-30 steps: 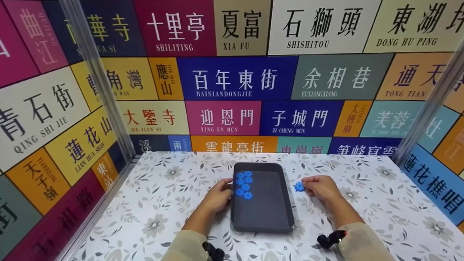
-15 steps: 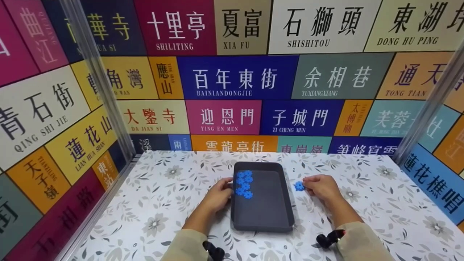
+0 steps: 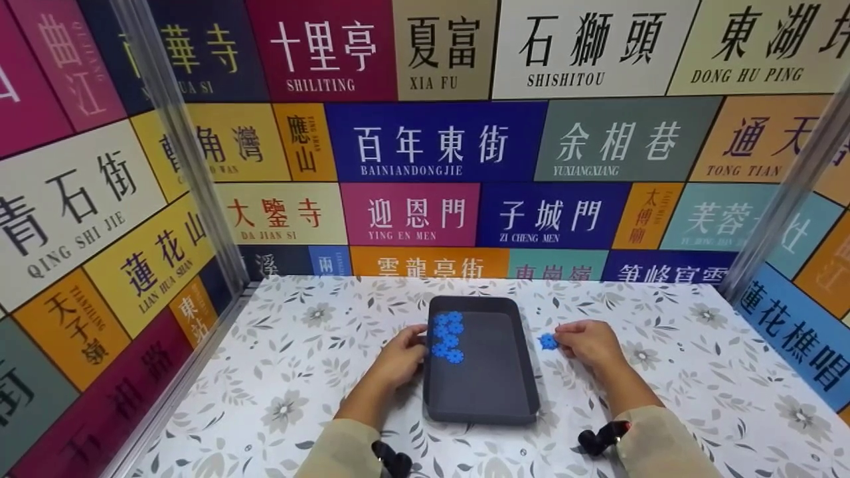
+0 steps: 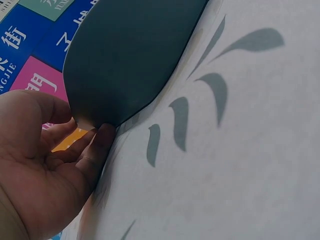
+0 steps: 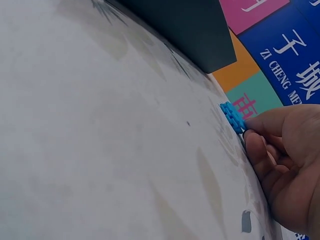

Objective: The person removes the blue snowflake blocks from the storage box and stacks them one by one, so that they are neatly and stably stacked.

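Signboards (image 3: 80, 199) with Chinese place names, several spelled out in Latin letters, covered the wall at the far left, behind a clear upright strip (image 3: 192, 153). Rightward, a beige sleeve (image 3: 345, 445) with a black wrist camera (image 3: 392, 460) led to the left hand (image 3: 398, 362). Its fingers (image 4: 52, 107) were bent, their tips closed on the near-side wall of a dark grey rectangular tray (image 3: 488, 398), gripping it at the left long side; the left wrist view showed the digits drawn together against that wall, low by the floral tablecloth (image 3: 279, 318). Inside the tray, blue snowflake discs (image 3: 454, 357) lay in a cluster along the left side of the floor, touching one another, toward the far end. Just beyond the tray's right wall, well apart from the cluster, the right hand (image 3: 591, 345) pinched a blue notched piece (image 3: 548, 341) between thumb and forefinger, the other fingers curled in toward the palm. The piece was close above or on the cloth; I could not tell which, nor whether it was one disc or several. A second black wrist camera (image 3: 603, 438) sat by the right sleeve (image 3: 667, 441).
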{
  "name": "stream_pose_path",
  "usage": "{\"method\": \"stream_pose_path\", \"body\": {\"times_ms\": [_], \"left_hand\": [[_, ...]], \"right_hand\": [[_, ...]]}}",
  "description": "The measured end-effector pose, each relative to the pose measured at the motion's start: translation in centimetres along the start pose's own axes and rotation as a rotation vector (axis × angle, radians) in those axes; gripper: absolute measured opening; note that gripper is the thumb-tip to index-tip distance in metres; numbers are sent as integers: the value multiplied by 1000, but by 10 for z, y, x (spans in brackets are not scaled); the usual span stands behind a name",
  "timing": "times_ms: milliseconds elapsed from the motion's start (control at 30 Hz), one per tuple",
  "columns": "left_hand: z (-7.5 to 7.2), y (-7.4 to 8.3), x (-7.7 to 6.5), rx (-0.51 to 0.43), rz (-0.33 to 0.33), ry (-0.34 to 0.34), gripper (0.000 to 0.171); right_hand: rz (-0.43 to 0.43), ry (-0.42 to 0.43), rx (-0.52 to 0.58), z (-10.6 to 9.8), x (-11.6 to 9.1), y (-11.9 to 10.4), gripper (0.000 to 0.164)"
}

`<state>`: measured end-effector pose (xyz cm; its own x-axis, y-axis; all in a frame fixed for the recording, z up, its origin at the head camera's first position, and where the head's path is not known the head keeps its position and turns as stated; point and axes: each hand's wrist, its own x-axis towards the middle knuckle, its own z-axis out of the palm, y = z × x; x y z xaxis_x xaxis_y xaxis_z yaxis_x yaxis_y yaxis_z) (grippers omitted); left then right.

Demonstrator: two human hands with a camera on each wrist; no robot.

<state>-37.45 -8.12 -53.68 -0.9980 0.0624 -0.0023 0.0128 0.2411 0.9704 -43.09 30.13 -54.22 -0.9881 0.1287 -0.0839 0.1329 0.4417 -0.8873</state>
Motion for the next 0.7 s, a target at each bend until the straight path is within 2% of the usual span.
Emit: {"method": "stream_pose_path", "body": {"times_ms": [233, 533, 700], "left_hand": [[1, 1, 0, -14, 15, 3, 56], [0, -1, 1, -14, -2, 5, 57], [0, 0, 0, -2, 7, 6, 57]], "right_hand": [[2, 9, 0, 0, -2, -2, 29], [7, 12, -1, 1, -1, -2, 28], [-4, 14, 60, 1, -2, 0, 31]]}}
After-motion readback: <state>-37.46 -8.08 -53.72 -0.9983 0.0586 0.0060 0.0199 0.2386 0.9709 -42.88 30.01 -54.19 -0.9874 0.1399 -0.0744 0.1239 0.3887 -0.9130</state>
